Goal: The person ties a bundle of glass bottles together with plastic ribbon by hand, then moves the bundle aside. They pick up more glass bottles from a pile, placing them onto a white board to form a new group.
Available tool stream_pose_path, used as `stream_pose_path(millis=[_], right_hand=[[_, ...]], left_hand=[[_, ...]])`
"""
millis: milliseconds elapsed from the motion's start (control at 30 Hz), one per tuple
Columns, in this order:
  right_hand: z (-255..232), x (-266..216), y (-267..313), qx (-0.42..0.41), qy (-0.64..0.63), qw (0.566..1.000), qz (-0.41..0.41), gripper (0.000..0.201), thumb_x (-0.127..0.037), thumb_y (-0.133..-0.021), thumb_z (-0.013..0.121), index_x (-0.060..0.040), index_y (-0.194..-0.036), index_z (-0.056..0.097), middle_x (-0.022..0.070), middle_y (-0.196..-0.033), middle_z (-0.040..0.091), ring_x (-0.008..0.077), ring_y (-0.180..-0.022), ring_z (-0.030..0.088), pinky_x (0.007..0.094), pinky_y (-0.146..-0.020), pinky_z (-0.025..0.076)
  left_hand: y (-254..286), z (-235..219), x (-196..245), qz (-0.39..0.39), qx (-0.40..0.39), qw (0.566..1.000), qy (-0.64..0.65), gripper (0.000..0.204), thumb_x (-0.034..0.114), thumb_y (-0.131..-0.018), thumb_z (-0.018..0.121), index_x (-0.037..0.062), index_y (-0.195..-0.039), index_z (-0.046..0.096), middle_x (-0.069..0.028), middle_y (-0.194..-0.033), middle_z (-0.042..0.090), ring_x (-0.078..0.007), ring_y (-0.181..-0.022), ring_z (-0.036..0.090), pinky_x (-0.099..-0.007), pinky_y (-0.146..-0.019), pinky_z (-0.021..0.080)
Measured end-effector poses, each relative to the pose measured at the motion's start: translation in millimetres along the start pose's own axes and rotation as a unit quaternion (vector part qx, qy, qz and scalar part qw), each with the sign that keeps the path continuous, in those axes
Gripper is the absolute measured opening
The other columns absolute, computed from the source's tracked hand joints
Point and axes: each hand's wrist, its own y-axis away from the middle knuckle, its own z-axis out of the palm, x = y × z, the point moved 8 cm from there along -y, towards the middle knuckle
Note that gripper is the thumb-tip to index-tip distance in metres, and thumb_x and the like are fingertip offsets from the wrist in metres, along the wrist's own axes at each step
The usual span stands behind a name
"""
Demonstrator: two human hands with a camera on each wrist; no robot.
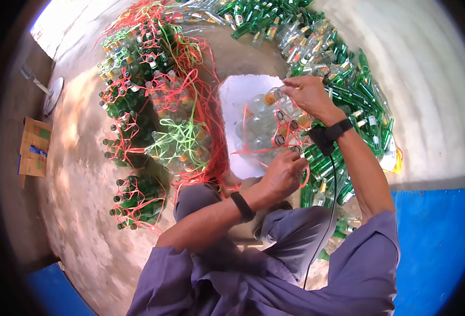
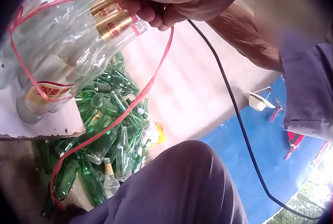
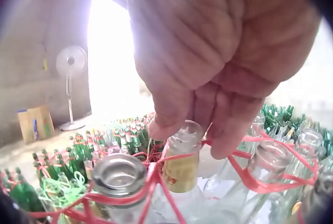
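Observation:
A bundle of clear glass bottles (image 1: 259,124) stands on a white board (image 1: 232,89), with red plastic strap (image 3: 255,183) wound round the necks. My left hand (image 1: 285,171) grips the strap beside the near necks, fingers curled. From that hand a loose loop of red strap (image 2: 136,102) hangs down in the left wrist view. My right hand (image 1: 311,97) is at the far side of the bundle. There its thumb (image 3: 165,125) and fingers come down on either side of the neck of a gold-labelled bottle (image 3: 181,174). The palm hides part of the neighbouring necks.
Loose green bottles (image 1: 367,95) lie heaped on the right. At left, strapped bundles of green bottles (image 1: 137,197) stand beside a pile of red strap (image 1: 214,131). A carton (image 1: 35,147) and a standing fan (image 3: 71,63) are by the wall. A black cable (image 1: 327,210) runs from my right wrist.

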Motion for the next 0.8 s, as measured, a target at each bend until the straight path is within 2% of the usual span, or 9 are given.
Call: stream_pose_path(millis=[167, 233, 367, 433, 500, 567, 700, 767, 800], right_hand=[[-42.7, -31.5, 66.1, 0.053, 0.059, 0.996, 0.036, 0.026, -0.029, -0.089, 0.065, -0.0037, -0.092, 0.072, 0.021, -0.07, 0.062, 0.0404, -0.06, 0.058, 0.0428, -0.056, 0.046], [-33.5, -17.0, 106.6, 0.004, 0.043, 0.984, 0.174, 0.025, -0.026, -0.089, 0.065, -0.0017, -0.089, 0.072, 0.0211, -0.067, 0.06, 0.0342, -0.051, 0.058, 0.041, -0.052, 0.044], [-3.8, 2.0, 175.1, -0.001, -0.043, 0.966, 0.255, 0.031, -0.027, -0.092, 0.063, 0.0019, -0.084, 0.073, 0.0162, -0.061, 0.062, 0.0198, -0.047, 0.058, 0.0351, -0.05, 0.045], [21.0, 11.2, 197.3, -0.003, -0.229, 0.929, 0.29, 0.039, -0.03, -0.094, 0.064, 0.005, -0.08, 0.073, 0.0082, -0.06, 0.065, 0.0086, -0.052, 0.058, 0.0277, -0.051, 0.046], [32.3, 15.0, 206.8, -0.024, -0.259, 0.91, 0.323, 0.033, -0.027, -0.096, 0.065, 0.0018, -0.082, 0.074, 0.0039, -0.072, 0.07, 0.0092, -0.062, 0.062, 0.0224, -0.056, 0.046], [46.0, 14.3, 214.6, 0.012, -0.373, 0.826, 0.423, 0.028, -0.025, -0.097, 0.064, 0.0015, -0.096, 0.073, 0.0068, -0.087, 0.073, 0.0112, -0.073, 0.066, 0.0251, -0.064, 0.051], [69.0, 1.7, 209.1, 0.008, -0.515, 0.74, 0.432, 0.029, -0.025, -0.097, 0.062, 0.0018, -0.104, 0.07, 0.0089, -0.098, 0.073, 0.0145, -0.081, 0.068, 0.0297, -0.071, 0.054], [89.6, 10.6, 207.9, 0.064, -0.636, 0.652, 0.408, 0.024, -0.017, -0.097, 0.06, 0.0034, -0.102, 0.071, 0.0098, -0.097, 0.071, 0.0168, -0.081, 0.068, 0.0303, -0.071, 0.054], [97.9, 14.1, 209.0, 0.067, -0.638, 0.651, 0.406, 0.024, -0.017, -0.097, 0.06, 0.0034, -0.102, 0.071, 0.0098, -0.097, 0.071, 0.0168, -0.081, 0.068, 0.0303, -0.071, 0.054]], left_hand=[[6.0, 3.2, 2.1, 0.035, -0.032, 0.998, -0.034, 0.016, -0.002, -0.077, 0.061, 0.002, -0.093, 0.062, -0.0139, -0.082, 0.057, -0.0346, -0.082, 0.057, -0.0445, -0.072, 0.045], [5.7, 1.9, 6.0, 0.045, -0.034, 0.997, -0.052, 0.018, -0.001, -0.075, 0.062, 0.003, -0.093, 0.063, -0.0124, -0.082, 0.058, -0.0331, -0.082, 0.058, -0.0432, -0.073, 0.045], [7.2, 3.7, 13.3, 0.084, -0.034, 0.991, -0.102, 0.022, 0.004, -0.071, 0.066, 0.0057, -0.093, 0.066, -0.0077, -0.084, 0.061, -0.0284, -0.084, 0.059, -0.0394, -0.075, 0.047], [9.6, 6.6, 13.9, 0.105, -0.032, 0.987, -0.114, 0.022, 0.006, -0.07, 0.067, 0.0063, -0.092, 0.067, -0.0059, -0.085, 0.061, -0.0266, -0.084, 0.06, -0.0381, -0.075, 0.047], [13.7, 4.5, 18.6, 0.14, -0.011, 0.983, -0.121, 0.021, 0.01, -0.069, 0.069, 0.0076, -0.09, 0.068, -0.0053, -0.089, 0.062, -0.0251, -0.083, 0.059, -0.0359, -0.076, 0.047], [17.0, 0.6, 19.2, 0.122, -0.002, 0.982, -0.142, 0.018, 0.01, -0.07, 0.069, 0.0086, -0.088, 0.068, -0.0054, -0.091, 0.062, -0.0255, -0.085, 0.058, -0.0366, -0.077, 0.046], [18.2, -17.2, 30.3, 0.084, 0.013, 0.984, -0.157, 0.012, 0.01, -0.07, 0.069, 0.011, -0.082, 0.069, -0.0062, -0.098, 0.061, -0.0273, -0.09, 0.055, -0.0399, -0.081, 0.044], [20.5, -16.2, 27.5, 0.082, 0.012, 0.983, -0.164, 0.012, 0.011, -0.069, 0.07, 0.0112, -0.081, 0.069, -0.006, -0.098, 0.061, -0.0275, -0.091, 0.055, -0.0407, -0.082, 0.043], [20.8, -16.2, 26.4, 0.079, 0.013, 0.982, -0.169, 0.012, 0.012, -0.068, 0.071, 0.0114, -0.079, 0.069, -0.0057, -0.098, 0.061, -0.0276, -0.092, 0.054, -0.0415, -0.083, 0.043]])
